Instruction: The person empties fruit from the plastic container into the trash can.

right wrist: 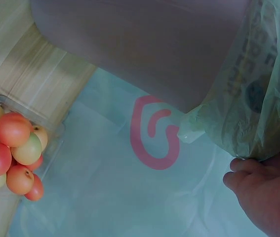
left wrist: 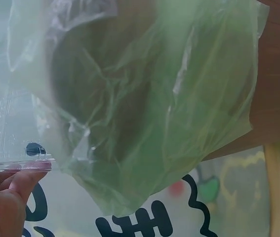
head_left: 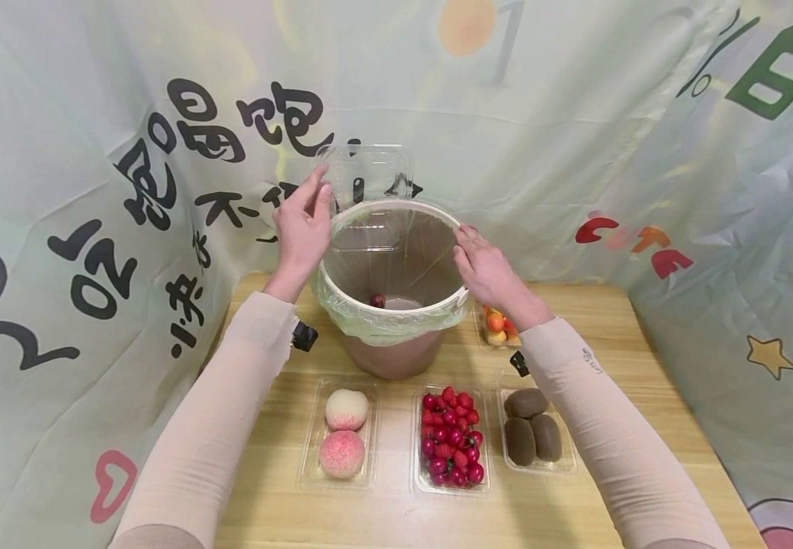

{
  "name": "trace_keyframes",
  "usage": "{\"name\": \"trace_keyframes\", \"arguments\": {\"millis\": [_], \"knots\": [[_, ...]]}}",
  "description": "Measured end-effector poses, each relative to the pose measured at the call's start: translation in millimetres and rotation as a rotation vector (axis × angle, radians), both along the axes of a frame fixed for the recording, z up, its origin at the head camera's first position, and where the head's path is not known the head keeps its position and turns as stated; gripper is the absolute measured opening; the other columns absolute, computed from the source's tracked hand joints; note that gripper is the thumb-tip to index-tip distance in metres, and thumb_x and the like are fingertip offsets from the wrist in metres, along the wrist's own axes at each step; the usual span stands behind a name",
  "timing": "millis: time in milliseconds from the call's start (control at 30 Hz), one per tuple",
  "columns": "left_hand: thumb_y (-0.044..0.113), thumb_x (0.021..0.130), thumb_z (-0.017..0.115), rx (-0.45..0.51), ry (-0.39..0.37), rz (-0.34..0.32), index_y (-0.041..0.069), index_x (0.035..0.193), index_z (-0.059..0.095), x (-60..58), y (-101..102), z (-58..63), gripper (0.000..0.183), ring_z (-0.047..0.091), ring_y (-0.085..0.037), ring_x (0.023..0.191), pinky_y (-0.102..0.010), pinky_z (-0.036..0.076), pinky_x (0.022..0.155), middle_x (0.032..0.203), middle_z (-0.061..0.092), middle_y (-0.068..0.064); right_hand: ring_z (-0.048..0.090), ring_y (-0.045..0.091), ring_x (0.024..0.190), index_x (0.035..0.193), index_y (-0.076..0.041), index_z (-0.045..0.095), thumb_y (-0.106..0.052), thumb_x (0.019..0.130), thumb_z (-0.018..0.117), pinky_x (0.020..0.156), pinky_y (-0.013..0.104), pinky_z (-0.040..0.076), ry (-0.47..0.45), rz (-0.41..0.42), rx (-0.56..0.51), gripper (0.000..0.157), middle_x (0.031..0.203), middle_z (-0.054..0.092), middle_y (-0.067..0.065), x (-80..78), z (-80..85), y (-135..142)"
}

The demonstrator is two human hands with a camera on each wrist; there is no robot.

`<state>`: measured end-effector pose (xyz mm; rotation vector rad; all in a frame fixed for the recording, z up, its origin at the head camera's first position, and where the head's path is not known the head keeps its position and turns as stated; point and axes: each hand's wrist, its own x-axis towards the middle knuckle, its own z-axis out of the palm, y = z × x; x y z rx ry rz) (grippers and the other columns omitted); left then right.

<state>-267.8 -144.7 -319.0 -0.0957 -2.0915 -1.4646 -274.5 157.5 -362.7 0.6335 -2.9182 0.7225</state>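
A brown trash bin (head_left: 396, 360) with a white rim and a pale green liner bag (head_left: 369, 326) stands on the table, its mouth tilted toward me. My left hand (head_left: 303, 225) pinches the edge of a clear plastic box (head_left: 376, 162) at the far left of the rim; the left wrist view shows thumb and fingers (left wrist: 25, 182) on that edge. No fruit shows in the box. On the bin's right side, my right hand (head_left: 487, 267) grips the rim over the liner, its fingers partly hidden by the bag in the right wrist view. Inside the bin lies a small dark red round thing (head_left: 377, 301).
In front of the bin sit clear boxes of two peaches (head_left: 343, 454), of red cherries and berries (head_left: 451, 438), and of kiwis (head_left: 546, 438). Another box with small orange-red fruits (right wrist: 14, 131) is under my right forearm. Printed cloth (head_left: 547, 152) hangs around the wooden table (head_left: 269, 503).
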Motion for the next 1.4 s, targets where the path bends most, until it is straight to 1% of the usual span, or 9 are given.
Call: {"name": "trace_keyframes", "arguments": {"millis": [167, 433, 533, 767, 867, 967, 1067, 1200, 1400], "knots": [[0.022, 0.107, 0.062, -0.013, 0.006, 0.01, 0.021, 0.147, 0.064, 0.1, 0.1, 0.7, 0.039, 0.069, -0.016, 0.092, -0.015, 0.052, 0.081, 0.13, 0.076, -0.01, 0.022, 0.041, 0.162, 0.162, 0.005, 0.03, -0.023, 0.114, 0.032, 0.133, 0.052, 0.016, -0.005, 0.002, 0.003, 0.056, 0.172, 0.024, 0.025, -0.4, 0.1, -0.4], [0.02, 0.107, 0.062, -0.022, 0.023, 0.005, 0.018, 0.146, 0.064, 0.1, -0.7, 1.3, 0.04, 0.07, -0.021, 0.094, -0.014, 0.051, 0.081, 0.13, 0.075, -0.012, 0.022, 0.04, 0.162, 0.162, 0.005, 0.031, -0.027, 0.114, 0.032, 0.133, 0.052, 0.018, -0.002, -0.002, -0.006, 0.058, 0.172, 0.026, 0.025, 0.5, 0.8, -1.2], [0.021, 0.107, 0.062, -0.02, 0.019, 0.006, 0.017, 0.147, 0.063, -1.4, -2.6, 0.6, 0.04, 0.068, -0.017, 0.09, -0.015, 0.051, 0.08, 0.129, 0.076, -0.012, 0.022, 0.041, 0.162, 0.162, 0.005, 0.031, -0.025, 0.114, 0.033, 0.133, 0.052, 0.018, -0.004, 0.0, -0.011, 0.057, 0.172, 0.026, 0.025, 1.7, 2.0, -1.3], [0.015, 0.108, 0.059, -0.008, 0.013, 0.034, 0.003, 0.144, 0.063, -4.5, -11.3, 4.5, 0.039, 0.07, -0.016, 0.078, -0.015, 0.052, 0.073, 0.108, 0.079, -0.023, 0.021, 0.042, 0.162, 0.162, 0.005, 0.03, -0.027, 0.114, 0.031, 0.133, 0.053, 0.017, -0.003, 0.003, -0.008, 0.058, 0.172, 0.025, 0.026, 1.1, 1.5, -0.4], [0.016, 0.108, 0.058, -0.028, -0.011, 0.064, 0.004, 0.14, 0.066, -3.4, -16.2, 8.3, 0.036, 0.073, -0.015, 0.075, -0.015, 0.053, 0.071, 0.103, 0.08, -0.022, 0.022, 0.042, 0.161, 0.162, 0.005, 0.031, -0.028, 0.114, 0.03, 0.133, 0.052, 0.018, 0.003, 0.003, -0.006, 0.059, 0.172, 0.025, 0.026, 1.1, 1.0, -0.1], [0.018, 0.108, 0.058, -0.059, -0.042, 0.09, 0.005, 0.136, 0.069, -1.5, -21.3, 12.6, 0.033, 0.072, -0.006, 0.071, -0.014, 0.055, 0.07, 0.105, 0.08, -0.02, 0.022, 0.042, 0.161, 0.162, 0.005, 0.031, -0.027, 0.114, 0.031, 0.133, 0.053, 0.017, 0.001, 0.002, -0.01, 0.058, 0.172, 0.025, 0.025, 1.1, 0.6, 0.2], [0.017, 0.108, 0.056, -0.042, -0.081, 0.07, 0.003, 0.135, 0.069, 0.5, -27.1, 16.8, 0.033, 0.069, 0.003, 0.067, -0.015, 0.059, 0.066, 0.111, 0.079, -0.022, 0.022, 0.042, 0.161, 0.162, 0.005, 0.031, -0.026, 0.114, 0.031, 0.133, 0.053, 0.017, -0.001, 0.001, -0.017, 0.058, 0.172, 0.025, 0.025, 1.3, 0.6, 0.4], [0.015, 0.109, 0.053, -0.008, -0.129, 0.035, 0.002, 0.136, 0.068, 3.8, -36.7, 22.3, 0.033, 0.065, 0.004, 0.064, -0.017, 0.059, 0.06, 0.115, 0.076, -0.027, 0.022, 0.042, 0.161, 0.162, 0.005, 0.031, -0.026, 0.114, 0.032, 0.133, 0.052, 0.017, 0.003, 0.003, -0.023, 0.057, 0.172, 0.025, 0.025, 2.0, 1.0, 0.4], [0.017, 0.109, 0.051, -0.062, -0.176, 0.068, 0.002, 0.133, 0.069, 12.4, -54.3, 29.1, 0.034, 0.067, 0.008, 0.067, -0.016, 0.057, 0.056, 0.117, 0.077, -0.025, 0.023, 0.043, 0.161, 0.162, 0.005, 0.032, -0.027, 0.114, 0.03, 0.133, 0.053, 0.018, 0.009, 0.007, -0.022, 0.058, 0.172, 0.026, 0.025, 1.1, -1.1, 1.0]]}}
